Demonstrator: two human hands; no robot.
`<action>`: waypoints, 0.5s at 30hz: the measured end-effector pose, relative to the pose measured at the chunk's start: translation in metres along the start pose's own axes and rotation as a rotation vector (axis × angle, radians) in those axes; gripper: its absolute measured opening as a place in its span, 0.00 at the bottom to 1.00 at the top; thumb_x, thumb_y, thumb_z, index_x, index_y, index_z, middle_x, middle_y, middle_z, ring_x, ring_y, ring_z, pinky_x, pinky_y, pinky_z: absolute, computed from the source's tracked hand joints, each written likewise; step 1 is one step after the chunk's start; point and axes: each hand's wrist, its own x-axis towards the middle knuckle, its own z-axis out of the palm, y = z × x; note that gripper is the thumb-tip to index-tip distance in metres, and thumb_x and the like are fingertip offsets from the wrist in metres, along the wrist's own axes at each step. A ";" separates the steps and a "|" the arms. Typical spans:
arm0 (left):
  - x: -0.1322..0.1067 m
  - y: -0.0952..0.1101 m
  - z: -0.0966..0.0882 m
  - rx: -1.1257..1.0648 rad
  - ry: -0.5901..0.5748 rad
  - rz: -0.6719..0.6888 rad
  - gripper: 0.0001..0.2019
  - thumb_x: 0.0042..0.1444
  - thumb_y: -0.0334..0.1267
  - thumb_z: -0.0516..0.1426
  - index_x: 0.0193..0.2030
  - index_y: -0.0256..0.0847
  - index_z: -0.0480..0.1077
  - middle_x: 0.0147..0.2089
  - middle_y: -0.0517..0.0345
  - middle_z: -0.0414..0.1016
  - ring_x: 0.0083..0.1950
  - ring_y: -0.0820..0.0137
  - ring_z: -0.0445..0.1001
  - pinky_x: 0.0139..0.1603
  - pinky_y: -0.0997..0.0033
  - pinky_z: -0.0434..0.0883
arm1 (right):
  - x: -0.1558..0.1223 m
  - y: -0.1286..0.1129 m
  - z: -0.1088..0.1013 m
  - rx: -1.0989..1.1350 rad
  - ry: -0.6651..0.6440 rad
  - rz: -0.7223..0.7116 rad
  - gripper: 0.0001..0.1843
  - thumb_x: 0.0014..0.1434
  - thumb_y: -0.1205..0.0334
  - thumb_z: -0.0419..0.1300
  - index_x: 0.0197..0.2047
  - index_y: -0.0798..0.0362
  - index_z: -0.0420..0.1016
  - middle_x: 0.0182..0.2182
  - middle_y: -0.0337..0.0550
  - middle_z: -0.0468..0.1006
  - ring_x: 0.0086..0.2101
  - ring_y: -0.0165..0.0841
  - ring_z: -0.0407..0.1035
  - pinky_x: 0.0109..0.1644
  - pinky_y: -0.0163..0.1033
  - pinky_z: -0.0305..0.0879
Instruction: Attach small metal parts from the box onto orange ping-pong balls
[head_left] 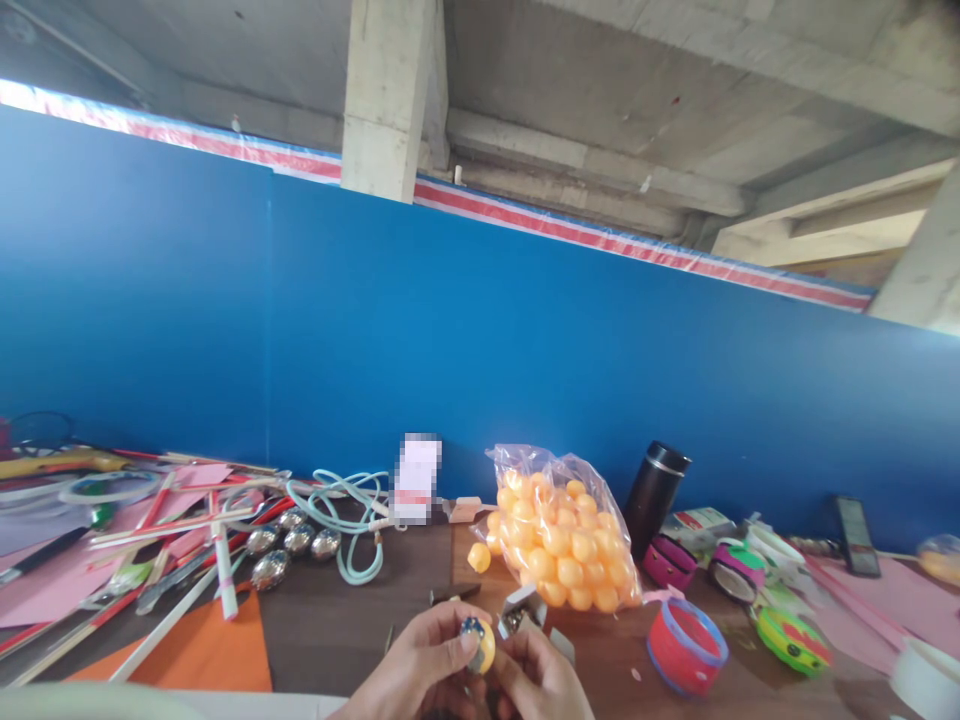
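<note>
At the bottom middle of the head view, my left hand pinches a small yellow-orange ball between thumb and fingers. A shiny dark-blue and silver patch shows on the ball's upper side; what it is made of is too small to tell. My right hand is close against the ball's right side, its fingers bent together. Whatever those fingers hold is hidden. Just behind the right hand lies a small open box with dark, shiny bits in it.
Behind my hands sits a see-through bag of orange balls, one loose ball beside it. A black flask, red ribbon roll and white tape roll stand right. Silver balls, pale-blue cable and sticks lie left.
</note>
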 end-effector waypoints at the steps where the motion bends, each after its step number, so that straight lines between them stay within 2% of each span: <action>1: 0.000 0.000 0.000 -0.003 0.002 -0.002 0.19 0.42 0.47 0.63 0.39 0.37 0.68 0.29 0.55 0.72 0.26 0.73 0.71 0.23 0.75 0.67 | 0.000 0.000 0.000 -0.008 0.003 -0.001 0.23 0.43 0.41 0.60 0.24 0.55 0.63 0.14 0.33 0.68 0.13 0.20 0.58 0.15 0.26 0.48; 10: -0.003 0.004 0.004 -0.029 0.009 0.001 0.18 0.42 0.45 0.63 0.37 0.37 0.70 0.29 0.56 0.71 0.26 0.73 0.70 0.24 0.75 0.68 | 0.003 0.007 0.000 0.006 -0.030 0.017 0.27 0.38 0.36 0.60 0.23 0.55 0.63 0.10 0.32 0.67 0.11 0.20 0.57 0.15 0.26 0.46; 15: -0.002 0.002 0.002 -0.004 -0.005 0.016 0.19 0.41 0.47 0.63 0.38 0.37 0.70 0.29 0.56 0.71 0.26 0.72 0.71 0.24 0.74 0.68 | 0.001 0.002 0.002 0.164 -0.040 0.089 0.28 0.33 0.39 0.65 0.23 0.55 0.63 0.11 0.33 0.70 0.12 0.19 0.59 0.16 0.25 0.47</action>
